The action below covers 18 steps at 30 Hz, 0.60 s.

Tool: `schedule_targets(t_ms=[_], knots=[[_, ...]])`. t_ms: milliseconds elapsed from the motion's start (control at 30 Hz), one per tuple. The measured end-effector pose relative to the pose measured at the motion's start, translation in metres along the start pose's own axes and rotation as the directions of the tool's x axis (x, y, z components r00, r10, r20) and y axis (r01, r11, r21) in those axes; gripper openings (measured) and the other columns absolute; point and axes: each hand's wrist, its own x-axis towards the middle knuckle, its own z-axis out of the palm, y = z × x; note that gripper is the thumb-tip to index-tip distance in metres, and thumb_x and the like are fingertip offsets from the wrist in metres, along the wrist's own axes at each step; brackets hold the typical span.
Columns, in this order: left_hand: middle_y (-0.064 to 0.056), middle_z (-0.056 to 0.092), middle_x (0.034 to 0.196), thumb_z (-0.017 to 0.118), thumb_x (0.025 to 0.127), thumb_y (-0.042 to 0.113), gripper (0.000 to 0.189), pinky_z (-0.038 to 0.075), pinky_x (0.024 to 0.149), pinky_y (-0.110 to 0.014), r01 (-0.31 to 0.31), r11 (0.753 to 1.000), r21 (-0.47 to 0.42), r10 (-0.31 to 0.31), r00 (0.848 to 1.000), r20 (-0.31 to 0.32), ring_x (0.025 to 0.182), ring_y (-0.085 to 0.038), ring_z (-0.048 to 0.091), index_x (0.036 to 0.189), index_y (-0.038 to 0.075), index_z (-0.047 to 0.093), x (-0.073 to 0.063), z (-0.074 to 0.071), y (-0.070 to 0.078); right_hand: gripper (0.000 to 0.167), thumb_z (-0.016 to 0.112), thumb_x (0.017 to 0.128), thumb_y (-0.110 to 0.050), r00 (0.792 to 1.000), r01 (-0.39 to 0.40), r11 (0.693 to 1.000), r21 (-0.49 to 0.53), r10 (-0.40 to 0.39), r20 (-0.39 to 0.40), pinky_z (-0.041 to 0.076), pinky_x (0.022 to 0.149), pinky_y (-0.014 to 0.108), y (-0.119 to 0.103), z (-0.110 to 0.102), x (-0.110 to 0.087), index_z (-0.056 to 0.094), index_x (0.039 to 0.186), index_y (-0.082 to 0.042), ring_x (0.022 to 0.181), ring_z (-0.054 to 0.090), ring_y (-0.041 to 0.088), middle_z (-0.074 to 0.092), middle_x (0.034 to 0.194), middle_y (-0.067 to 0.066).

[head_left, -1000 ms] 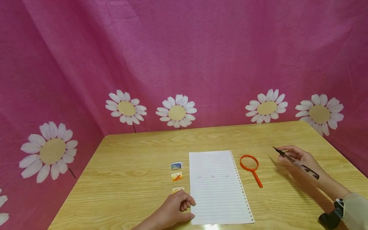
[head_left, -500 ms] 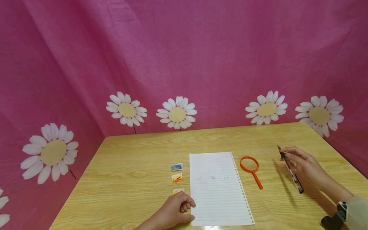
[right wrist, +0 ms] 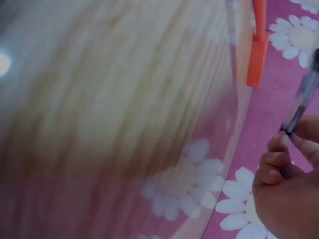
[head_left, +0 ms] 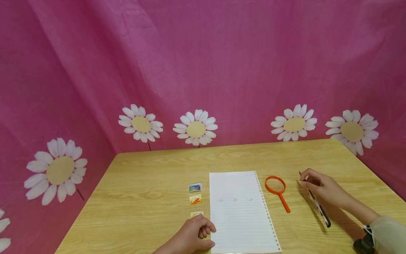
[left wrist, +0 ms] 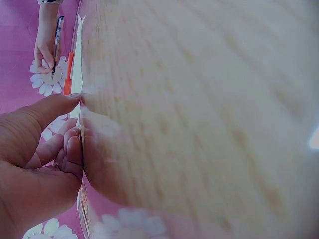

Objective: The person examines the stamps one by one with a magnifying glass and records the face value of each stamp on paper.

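In the head view my right hand (head_left: pixel 328 190) pinches a pen (head_left: pixel 321 209) near its tip, thumb against fingers. The pen slants over the table right of the red magnifying glass (head_left: pixel 284 203); the right wrist view also shows the pen (right wrist: pixel 303 97). My left hand (head_left: pixel 194 234) rests at the lower left edge of a lined sheet of paper (head_left: pixel 242 229), its thumb and bent fingers touching that edge. Handwritten numbers cross the sheet. Left of it lie three small stamps, a blue stamp (head_left: pixel 195 187), an orange stamp (head_left: pixel 195 200) and a yellowish stamp (head_left: pixel 196 213) just beyond my left hand.
A wood-grain table (head_left: pixel 142 197) bears everything. A pink curtain (head_left: pixel 222 70) with large daisies stands behind it and along its sides. The magnifying glass lies between the sheet and my right hand.
My right hand has turned the pen, its rear end swinging from the right toward the front, and has lowered. The left hand stays on the paper. The view has tilted up slightly.
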Motion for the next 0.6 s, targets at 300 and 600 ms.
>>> schedule_targets(t_ms=[300,600], knots=[[0.005,0.05,0.086,0.076,0.082,0.006,0.022,0.039,0.066,-0.012,-0.063,0.998,-0.021,0.063,0.998,0.014,0.071,0.006,0.041,0.1,0.001,0.066,-0.0027,-0.0014,-0.0036,0.013,0.059,0.095,-0.002,0.993,0.071,0.986,-0.15,-0.056,0.105,0.033,0.045,0.021,0.0026,0.0075,0.0065,0.056,0.098,-0.014,0.052,0.035,-0.004,0.047,0.062,-0.009],[0.005,0.049,0.087,0.075,0.082,0.006,0.021,0.039,0.067,-0.012,-0.057,0.998,-0.018,0.057,0.998,0.022,0.071,0.006,0.041,0.101,0.002,0.065,-0.0011,-0.0024,-0.0022,0.023,0.063,0.091,0.0,0.988,0.128,0.969,-0.214,-0.106,0.113,0.032,0.047,0.019,0.0059,0.0085,0.0093,0.048,0.103,-0.011,0.055,0.036,-0.007,0.047,0.064,-0.012]])
